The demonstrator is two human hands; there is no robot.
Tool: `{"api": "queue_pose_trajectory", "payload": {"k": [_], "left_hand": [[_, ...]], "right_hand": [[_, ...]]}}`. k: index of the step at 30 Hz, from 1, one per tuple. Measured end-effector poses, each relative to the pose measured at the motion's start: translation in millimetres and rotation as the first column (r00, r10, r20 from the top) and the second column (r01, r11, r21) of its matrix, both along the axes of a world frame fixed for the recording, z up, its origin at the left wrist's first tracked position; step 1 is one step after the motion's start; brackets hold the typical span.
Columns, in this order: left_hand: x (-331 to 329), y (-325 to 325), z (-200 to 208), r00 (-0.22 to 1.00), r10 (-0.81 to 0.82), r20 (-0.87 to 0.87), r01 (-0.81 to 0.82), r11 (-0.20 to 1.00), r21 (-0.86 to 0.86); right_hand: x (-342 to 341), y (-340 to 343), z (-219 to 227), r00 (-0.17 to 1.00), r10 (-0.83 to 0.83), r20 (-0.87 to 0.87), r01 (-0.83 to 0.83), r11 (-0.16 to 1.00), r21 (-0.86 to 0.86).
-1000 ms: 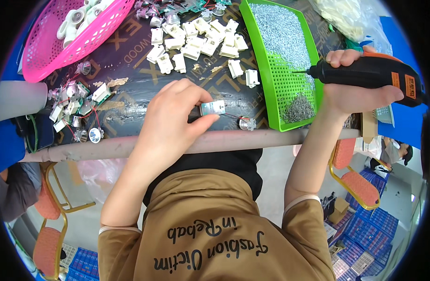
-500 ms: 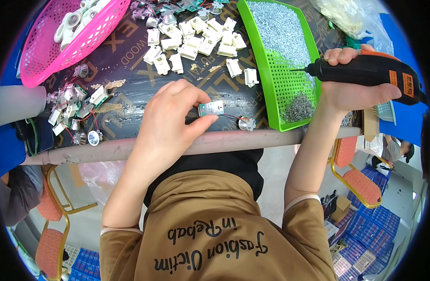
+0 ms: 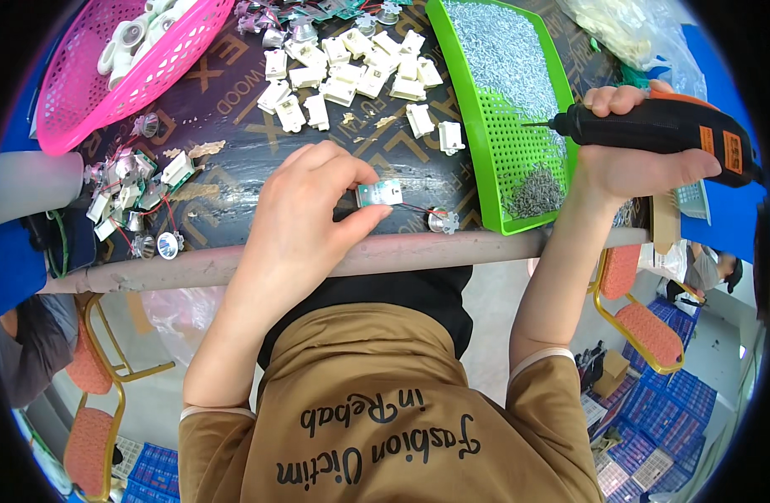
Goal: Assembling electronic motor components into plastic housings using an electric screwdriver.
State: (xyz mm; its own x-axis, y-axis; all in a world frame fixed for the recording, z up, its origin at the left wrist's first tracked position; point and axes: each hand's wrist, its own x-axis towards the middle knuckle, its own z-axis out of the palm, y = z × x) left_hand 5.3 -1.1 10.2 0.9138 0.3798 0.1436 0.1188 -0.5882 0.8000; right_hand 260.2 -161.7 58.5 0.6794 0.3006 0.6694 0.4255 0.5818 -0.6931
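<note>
Between thumb and fingers, my left hand [image 3: 314,201] pinches a small circuit board on a white plastic housing [image 3: 379,194] near the table's front edge. Thin wires run from it to a silvery lamp reflector [image 3: 442,220] lying just to the right. My right hand [image 3: 624,138] is wrapped round a black electric screwdriver [image 3: 653,127], held level. Its thin bit points left over a green perforated tray [image 3: 488,168]. Inside that tray are many silvery screws [image 3: 506,63] at the far end and a darker heap of screws [image 3: 534,193] at the near end.
Loose cream plastic housings [image 3: 343,71] are spread beyond my left hand. At left lie wired boards with reflectors [image 3: 138,189], below a pink basket [image 3: 92,105] of white parts. A clear plastic bag [image 3: 632,33] sits at far right. Chairs [image 3: 649,335] stand behind the table edge.
</note>
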Motion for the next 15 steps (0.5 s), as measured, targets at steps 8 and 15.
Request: {"api": "queue_pose_trajectory", "payload": {"k": [8,15], "left_hand": [[-1,1,-3,1.0,-0.011,-0.005,0.011,1.0,-0.028],[1,-4,7,0.972,0.082,0.222,-0.09,0.995,0.029]], "right_hand": [[-3,-21,24,0.989,0.149,0.002,-0.149,0.988,-0.047],[-84,-9,63,0.982,-0.13,-0.135,0.141,0.987,0.08]]}}
